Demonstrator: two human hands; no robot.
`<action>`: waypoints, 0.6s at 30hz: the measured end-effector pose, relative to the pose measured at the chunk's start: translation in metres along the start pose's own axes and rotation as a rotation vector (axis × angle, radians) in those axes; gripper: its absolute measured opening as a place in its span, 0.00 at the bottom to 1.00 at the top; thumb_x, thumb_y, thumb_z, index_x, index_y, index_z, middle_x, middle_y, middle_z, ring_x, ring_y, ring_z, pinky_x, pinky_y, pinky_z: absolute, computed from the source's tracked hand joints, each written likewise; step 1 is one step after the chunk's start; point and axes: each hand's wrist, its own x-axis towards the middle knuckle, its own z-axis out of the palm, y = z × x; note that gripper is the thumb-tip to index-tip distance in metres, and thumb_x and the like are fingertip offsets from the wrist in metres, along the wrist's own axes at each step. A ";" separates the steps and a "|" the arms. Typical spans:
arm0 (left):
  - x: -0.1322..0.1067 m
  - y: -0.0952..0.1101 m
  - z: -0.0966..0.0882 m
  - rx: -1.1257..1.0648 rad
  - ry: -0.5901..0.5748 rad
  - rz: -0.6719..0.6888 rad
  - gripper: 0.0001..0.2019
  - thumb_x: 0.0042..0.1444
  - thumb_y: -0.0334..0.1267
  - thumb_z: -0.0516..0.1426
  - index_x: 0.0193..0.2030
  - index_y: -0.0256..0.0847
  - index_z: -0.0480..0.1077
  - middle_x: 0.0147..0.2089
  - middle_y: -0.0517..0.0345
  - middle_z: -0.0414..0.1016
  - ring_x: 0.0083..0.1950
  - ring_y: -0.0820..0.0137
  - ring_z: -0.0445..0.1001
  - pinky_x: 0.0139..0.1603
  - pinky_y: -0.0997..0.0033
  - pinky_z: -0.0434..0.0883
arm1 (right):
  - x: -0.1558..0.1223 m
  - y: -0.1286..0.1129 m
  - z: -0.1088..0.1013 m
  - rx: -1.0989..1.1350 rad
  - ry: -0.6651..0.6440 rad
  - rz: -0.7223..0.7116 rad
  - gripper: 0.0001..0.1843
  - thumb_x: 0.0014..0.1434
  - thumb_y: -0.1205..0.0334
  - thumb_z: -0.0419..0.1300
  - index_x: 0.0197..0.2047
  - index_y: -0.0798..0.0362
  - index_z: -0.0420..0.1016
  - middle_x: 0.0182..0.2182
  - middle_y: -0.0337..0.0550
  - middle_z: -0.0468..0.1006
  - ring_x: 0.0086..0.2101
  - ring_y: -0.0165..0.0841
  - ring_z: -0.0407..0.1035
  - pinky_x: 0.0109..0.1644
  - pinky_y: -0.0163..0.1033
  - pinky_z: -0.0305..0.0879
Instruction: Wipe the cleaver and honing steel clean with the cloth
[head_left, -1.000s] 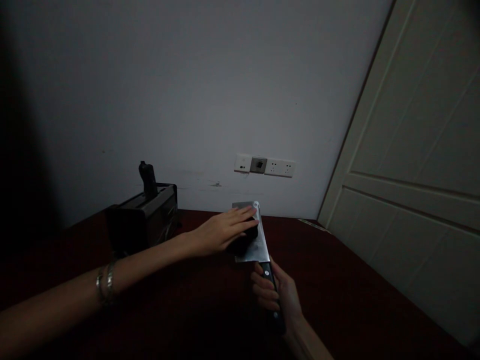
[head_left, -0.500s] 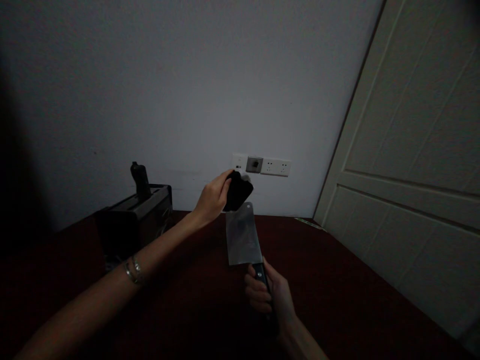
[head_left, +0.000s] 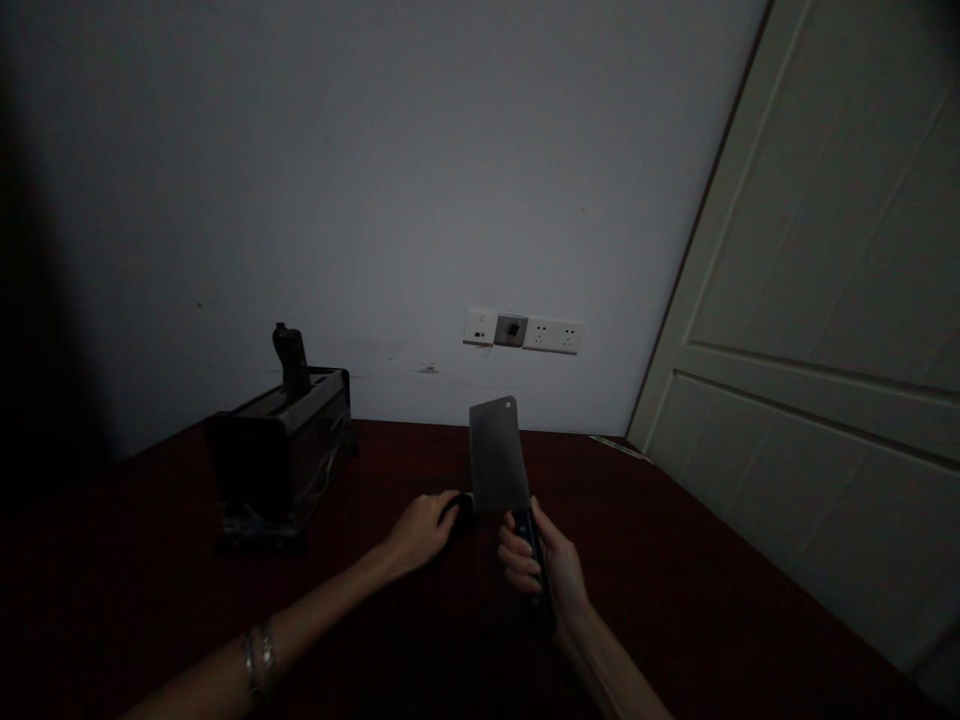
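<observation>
My right hand is wrapped round the dark riveted handle of a cleaver. Its broad grey blade points up and away from me, with a small hole at the top corner. Low on the blade's left side, my left hand grips a black, cloth-like piece. Most of that piece is hidden by the fingers and the dark. Whether it touches the blade, I cannot tell.
A knife block stands at the left on the dark red table, a black handle sticking up from it. Behind are a wall with sockets and, on the right, a pale panelled door. A thin strip lies at the back edge.
My left hand has come down with the black piece, from above the blade's top to beside its lower end. The cleaver has shifted slightly up and right, still in my right hand.
</observation>
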 end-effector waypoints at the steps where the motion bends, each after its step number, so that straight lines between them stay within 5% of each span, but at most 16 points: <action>1: -0.007 0.001 0.005 -0.024 -0.048 0.003 0.16 0.55 0.37 0.49 0.48 0.41 0.69 0.45 0.53 0.75 0.46 0.65 0.73 0.48 0.69 0.66 | 0.001 0.001 0.000 -0.016 0.018 -0.009 0.18 0.49 0.50 0.61 0.25 0.58 0.66 0.13 0.28 0.55 0.12 0.17 0.41 0.10 0.22 0.41; 11: -0.016 0.001 0.003 -0.279 -0.060 -0.090 0.27 0.50 0.44 0.55 0.57 0.37 0.60 0.51 0.45 0.71 0.50 0.62 0.70 0.51 0.63 0.64 | 0.004 0.003 0.011 -0.175 0.192 -0.090 0.21 0.47 0.46 0.62 0.26 0.57 0.65 0.13 0.29 0.58 0.12 0.17 0.47 0.12 0.23 0.44; 14: -0.014 0.007 -0.008 -0.254 0.139 -0.112 0.17 0.54 0.46 0.50 0.41 0.36 0.71 0.42 0.47 0.75 0.45 0.62 0.71 0.48 0.65 0.64 | 0.006 0.003 0.018 -0.285 0.246 -0.188 0.21 0.48 0.45 0.61 0.28 0.58 0.67 0.14 0.31 0.62 0.13 0.20 0.55 0.14 0.26 0.54; 18: -0.021 0.027 -0.020 -0.360 0.354 -0.099 0.19 0.55 0.46 0.48 0.19 0.38 0.67 0.22 0.55 0.70 0.28 0.68 0.69 0.33 0.71 0.64 | 0.012 0.001 0.021 -0.405 0.261 -0.285 0.21 0.49 0.46 0.60 0.27 0.59 0.69 0.16 0.36 0.69 0.18 0.28 0.67 0.24 0.35 0.66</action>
